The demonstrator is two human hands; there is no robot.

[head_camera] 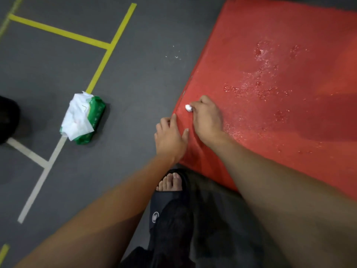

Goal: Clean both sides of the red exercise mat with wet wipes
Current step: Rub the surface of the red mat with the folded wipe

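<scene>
The flat red exercise mat (280, 78) fills the right and upper right of the frame, lying on the dark grey floor (135, 78), its surface spotted with glistening wet patches. Near the mat's left edge, at mid-frame, the right hand (207, 120) rests on the mat with its fingers (195, 110) curled tight around a small balled white wet wipe (188, 108). Just beside it to the lower left, the left hand (170, 138) lies over the mat's edge with fingers straight and spread, gripping nothing. At the left of the frame, well apart from the mat, a green soft pack of wet wipes (85, 117) lies on the floor with white sheets spilling from its top. Yellow tape lines (108, 45) cross the upper left. A foot in a black slide sandal (170, 192) stands at the bottom centre.
</scene>
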